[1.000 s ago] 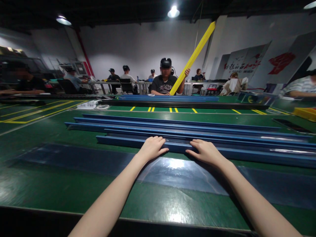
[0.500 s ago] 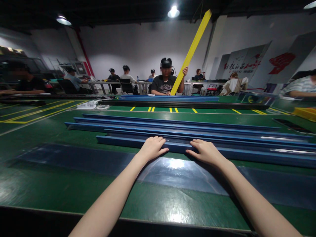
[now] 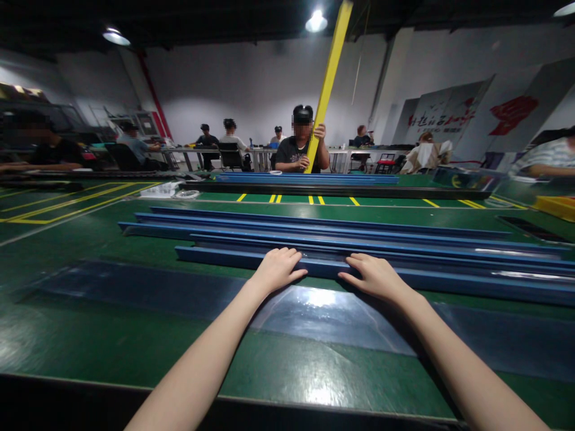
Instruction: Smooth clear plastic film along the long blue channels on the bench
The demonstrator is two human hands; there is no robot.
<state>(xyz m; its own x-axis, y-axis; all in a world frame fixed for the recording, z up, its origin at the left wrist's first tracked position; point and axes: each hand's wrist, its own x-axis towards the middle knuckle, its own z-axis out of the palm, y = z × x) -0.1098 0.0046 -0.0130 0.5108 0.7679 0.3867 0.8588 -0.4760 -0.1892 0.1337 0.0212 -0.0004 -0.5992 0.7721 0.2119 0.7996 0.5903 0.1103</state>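
Several long blue channel strips (image 3: 314,236) lie side by side across a green table (image 3: 135,347). My left hand (image 3: 277,268) and my right hand (image 3: 375,276) both rest on the nearest blue strip (image 3: 215,257), fingers curled over its top edge and thumbs against its front face. The two hands sit about a hand's width apart near the strip's middle. A dark glossy sheet (image 3: 314,311) lies flat on the table just in front of the strip, under my wrists.
Across the table a seated person (image 3: 300,149) holds a long yellow strip (image 3: 330,72) nearly upright. More blue strips (image 3: 305,178) lie in front of that person. Other people sit at tables behind. A yellow tray (image 3: 557,206) is at far right.
My hands have stayed still on the blue strip. The person opposite has swung the yellow strip from a rightward slant up to nearly vertical.
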